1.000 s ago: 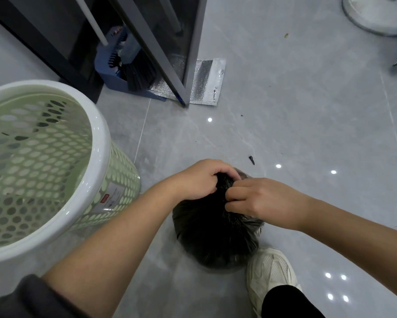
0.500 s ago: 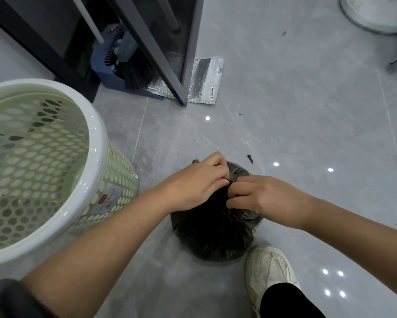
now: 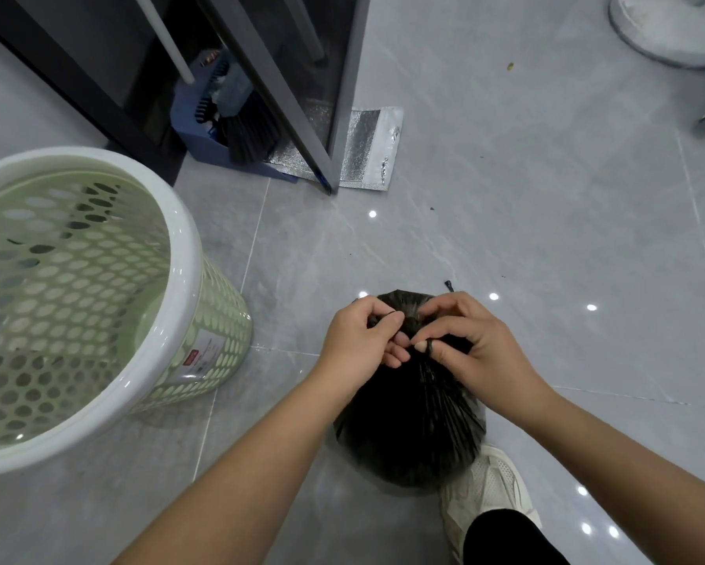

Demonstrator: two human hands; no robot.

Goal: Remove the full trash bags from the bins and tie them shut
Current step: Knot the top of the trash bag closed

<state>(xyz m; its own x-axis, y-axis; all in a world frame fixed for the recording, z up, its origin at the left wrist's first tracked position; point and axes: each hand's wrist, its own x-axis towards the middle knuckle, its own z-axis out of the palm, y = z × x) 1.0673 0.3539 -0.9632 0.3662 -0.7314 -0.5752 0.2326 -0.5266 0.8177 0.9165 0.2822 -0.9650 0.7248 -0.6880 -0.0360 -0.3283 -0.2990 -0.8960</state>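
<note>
A full black trash bag (image 3: 412, 422) sits on the grey tiled floor in front of me, its top gathered into a bunch. My left hand (image 3: 359, 340) pinches one twisted strand of the bag's neck on the left side. My right hand (image 3: 471, 344) pinches another strand on the right, a loop of black plastic wound round a fingertip. The two hands nearly touch over the bag's top. The pale green perforated bin (image 3: 77, 303) with a white rim stands to the left, no bag in it.
My white shoe (image 3: 485, 483) touches the bag's near right side. A dark glass door (image 3: 293, 87) stands ajar at the back, with a blue dustpan and brush (image 3: 228, 120) and a silver foil pouch (image 3: 367, 148) beside it. A white round base (image 3: 669, 26) sits far right.
Both hands have shifted from clasping the bunched bag top to pinching separate strands, fingers spread wider apart. The bag's top is now more exposed between them.
</note>
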